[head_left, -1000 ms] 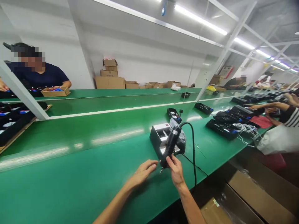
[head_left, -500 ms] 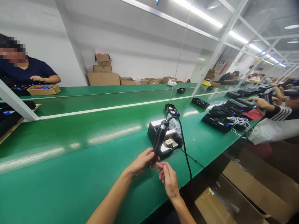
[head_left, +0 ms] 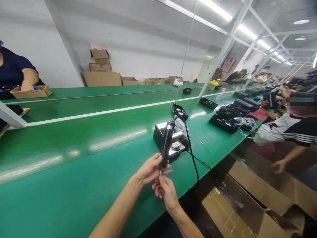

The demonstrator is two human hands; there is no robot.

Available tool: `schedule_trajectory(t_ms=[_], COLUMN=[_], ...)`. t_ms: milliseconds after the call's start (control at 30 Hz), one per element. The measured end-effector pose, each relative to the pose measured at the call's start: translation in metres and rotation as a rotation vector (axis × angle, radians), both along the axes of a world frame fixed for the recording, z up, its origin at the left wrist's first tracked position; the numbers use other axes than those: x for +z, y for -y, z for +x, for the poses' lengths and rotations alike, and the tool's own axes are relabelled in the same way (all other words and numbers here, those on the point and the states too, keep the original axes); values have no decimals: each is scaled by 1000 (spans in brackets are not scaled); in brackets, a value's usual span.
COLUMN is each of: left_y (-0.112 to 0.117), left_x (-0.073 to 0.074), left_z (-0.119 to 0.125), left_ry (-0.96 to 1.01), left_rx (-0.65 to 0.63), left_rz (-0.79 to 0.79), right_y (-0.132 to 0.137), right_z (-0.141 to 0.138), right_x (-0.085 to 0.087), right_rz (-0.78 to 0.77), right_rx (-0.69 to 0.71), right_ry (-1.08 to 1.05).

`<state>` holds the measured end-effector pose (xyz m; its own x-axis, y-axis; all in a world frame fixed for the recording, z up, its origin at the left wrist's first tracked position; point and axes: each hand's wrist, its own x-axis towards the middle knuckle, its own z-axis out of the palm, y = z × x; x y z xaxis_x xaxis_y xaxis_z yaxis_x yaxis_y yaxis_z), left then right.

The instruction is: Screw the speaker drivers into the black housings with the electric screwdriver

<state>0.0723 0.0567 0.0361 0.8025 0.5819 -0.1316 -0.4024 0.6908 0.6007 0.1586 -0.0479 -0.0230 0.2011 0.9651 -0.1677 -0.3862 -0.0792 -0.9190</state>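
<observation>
The right hand [head_left: 168, 195] pinches the metal tip [head_left: 160, 172] between thumb and finger; the left hand [head_left: 148, 169] curls around the lower body of the black corded tool [head_left: 167, 140], which tilts tip-down above the green worktop [head_left: 74, 195], near an open black box [head_left: 157, 138]. Farther off lies a black casing [head_left: 182, 113], and cardboard boxes [head_left: 102, 78] stand along the far wall [head_left: 143, 43]

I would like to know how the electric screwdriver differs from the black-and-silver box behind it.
The electric screwdriver is slender and rounded, while the black-and-silver box is broad and angular. The screwdriver is held in the left hand, slightly tilted, tip down; the box rests on the green workbench. The screwdriver is mostly black, whereas the box also shows large silver surfaces. Both have black parts.
</observation>
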Motion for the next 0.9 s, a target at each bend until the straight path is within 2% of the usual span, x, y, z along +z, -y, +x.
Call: schedule_trajectory(t_ms=[200,367,467,600,733,900], left_y=[3,0,-1,-1,2,5], left_x=[2,0,0,4,8,5], left_z=[1,-1,-2,-2,-2,0], left_ry=[16,-63,-82,-122,-174,-270], left_rx=[-33,-45,-64,-33,-16,45], left_rz=[32,139,147,139,162,200], right_y=[-1,5,8,4,-3,-6], right_z=[1,-5,-7,-7,-7,-6], right_x=[0,-1,1,1,-3,-8], right_rz=[60,39,89,86,35,40], right_rx=[-118,-65,-17,-1,-47,-150], right_ry=[52,-70,-164,-165,-102,161])
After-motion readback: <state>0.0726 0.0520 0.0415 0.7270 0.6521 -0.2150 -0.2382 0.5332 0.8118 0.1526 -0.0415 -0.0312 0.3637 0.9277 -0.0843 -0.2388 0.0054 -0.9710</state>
